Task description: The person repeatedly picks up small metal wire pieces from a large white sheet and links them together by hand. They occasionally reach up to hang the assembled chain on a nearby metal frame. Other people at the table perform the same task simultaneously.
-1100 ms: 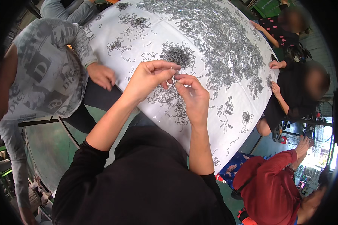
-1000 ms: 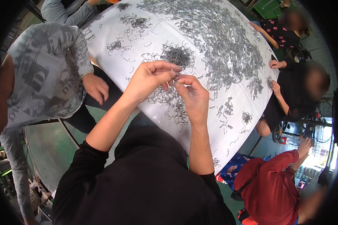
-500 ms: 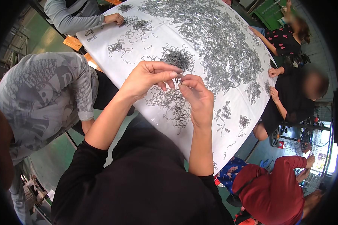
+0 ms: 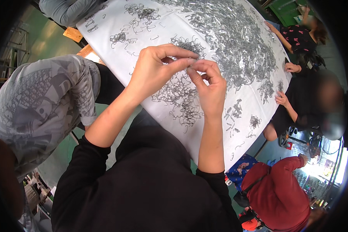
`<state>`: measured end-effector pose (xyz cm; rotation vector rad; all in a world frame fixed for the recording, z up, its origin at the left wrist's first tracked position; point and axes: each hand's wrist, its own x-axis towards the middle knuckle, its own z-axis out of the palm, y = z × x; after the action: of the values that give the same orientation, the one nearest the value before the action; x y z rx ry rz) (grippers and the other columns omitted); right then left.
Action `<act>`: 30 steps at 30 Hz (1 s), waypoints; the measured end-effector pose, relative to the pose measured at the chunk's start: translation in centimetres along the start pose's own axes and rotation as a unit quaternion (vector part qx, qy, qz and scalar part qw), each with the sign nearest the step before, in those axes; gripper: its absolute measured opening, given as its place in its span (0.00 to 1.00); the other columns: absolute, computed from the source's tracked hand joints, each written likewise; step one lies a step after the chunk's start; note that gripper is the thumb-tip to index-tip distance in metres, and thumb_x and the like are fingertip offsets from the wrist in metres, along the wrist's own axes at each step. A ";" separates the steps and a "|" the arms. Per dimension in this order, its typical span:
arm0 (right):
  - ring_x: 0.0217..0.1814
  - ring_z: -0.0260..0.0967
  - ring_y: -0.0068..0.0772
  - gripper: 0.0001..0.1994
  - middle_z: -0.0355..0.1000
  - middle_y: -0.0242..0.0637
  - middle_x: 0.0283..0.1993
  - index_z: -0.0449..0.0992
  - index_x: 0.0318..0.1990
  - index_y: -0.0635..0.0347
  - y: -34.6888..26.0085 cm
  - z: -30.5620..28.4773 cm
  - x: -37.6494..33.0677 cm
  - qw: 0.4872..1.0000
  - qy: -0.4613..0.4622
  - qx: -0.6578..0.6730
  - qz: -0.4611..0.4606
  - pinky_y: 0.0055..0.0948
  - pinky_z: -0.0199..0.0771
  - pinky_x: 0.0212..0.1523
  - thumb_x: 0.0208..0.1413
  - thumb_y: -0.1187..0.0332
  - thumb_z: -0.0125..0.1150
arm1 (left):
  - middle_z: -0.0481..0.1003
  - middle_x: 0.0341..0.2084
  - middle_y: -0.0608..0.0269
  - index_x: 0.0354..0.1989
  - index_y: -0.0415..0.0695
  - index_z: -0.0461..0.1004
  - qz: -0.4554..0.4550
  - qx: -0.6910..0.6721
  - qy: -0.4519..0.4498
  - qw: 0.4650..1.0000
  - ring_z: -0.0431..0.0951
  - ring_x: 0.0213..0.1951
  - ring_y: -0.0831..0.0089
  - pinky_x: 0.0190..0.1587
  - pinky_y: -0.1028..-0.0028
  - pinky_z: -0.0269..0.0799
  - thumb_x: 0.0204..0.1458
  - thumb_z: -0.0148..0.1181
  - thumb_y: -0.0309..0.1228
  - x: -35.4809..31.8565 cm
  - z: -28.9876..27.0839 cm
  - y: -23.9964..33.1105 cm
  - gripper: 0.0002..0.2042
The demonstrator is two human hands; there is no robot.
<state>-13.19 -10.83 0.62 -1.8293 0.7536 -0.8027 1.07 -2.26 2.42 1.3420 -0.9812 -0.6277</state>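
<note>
Over the white-covered table [image 4: 210, 143], my left hand [image 4: 152, 71] and my right hand [image 4: 210, 85] meet fingertip to fingertip. Both are closed in a pinch. Whatever they hold is tiny and hidden by the fingers. Just below them lies a loose tangle of thin, dark, bent wire hooks [image 4: 178, 96]. A denser heap of similar hooks [image 4: 187, 45] shows beyond my fingers, partly covered by my left hand. To the right of my right wrist are several small dark elongated pieces [image 4: 232, 116].
A broad spread of small grey metal pieces [image 4: 232, 46] covers the table's far side. Smaller hook piles [image 4: 120, 37] lie at the left. A person in a grey patterned shirt [image 4: 46, 104] bends close on my left; others sit along the right edge, including one in black [image 4: 309, 100].
My joined hands have moved slightly up and to the right. A small dark piece visible between the fingertips before is now hidden. The far-left person's hand has left the picture.
</note>
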 end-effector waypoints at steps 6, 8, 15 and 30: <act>0.38 0.72 0.29 0.07 0.76 0.32 0.37 0.80 0.39 0.55 9.2 0.7 4.3 0.994 -0.040 -0.013 0.104 0.29 0.72 0.39 0.53 0.68 0.64 | 0.81 0.32 0.66 0.37 0.43 0.83 0.019 0.015 0.054 0.998 0.77 0.33 0.81 0.34 0.81 0.70 0.51 0.64 0.26 1.7 -2.0 -0.7 0.06; 0.37 0.73 0.32 0.06 0.76 0.33 0.38 0.80 0.39 0.53 13.2 1.8 4.5 0.971 -0.111 -0.151 0.146 0.31 0.72 0.39 0.53 0.68 0.63 | 0.81 0.33 0.66 0.37 0.43 0.83 0.029 0.010 0.074 0.997 0.77 0.33 0.81 0.34 0.81 0.70 0.52 0.64 0.26 1.8 -2.7 -1.1 0.06; 0.37 0.72 0.41 0.05 0.73 0.34 0.34 0.76 0.32 0.56 19.0 5.1 4.4 0.916 -0.201 -0.344 0.048 0.39 0.70 0.39 0.52 0.66 0.63 | 0.80 0.33 0.65 0.39 0.43 0.82 -0.013 0.025 0.095 0.995 0.76 0.33 0.84 0.35 0.83 0.70 0.53 0.62 0.25 2.3 -4.6 -2.2 0.07; 0.38 0.73 0.43 0.05 0.72 0.34 0.36 0.76 0.35 0.53 17.7 5.7 5.4 0.901 -0.256 -0.350 -0.013 0.41 0.71 0.38 0.50 0.69 0.62 | 0.80 0.35 0.60 0.42 0.37 0.80 -0.060 -0.029 0.074 0.995 0.78 0.32 0.79 0.32 0.82 0.70 0.54 0.60 0.21 0.8 -4.7 -2.2 0.09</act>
<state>-8.07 -18.12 -16.52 -2.5451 0.7106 -0.0081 5.85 -0.91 0.69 1.3820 -0.7610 -0.6325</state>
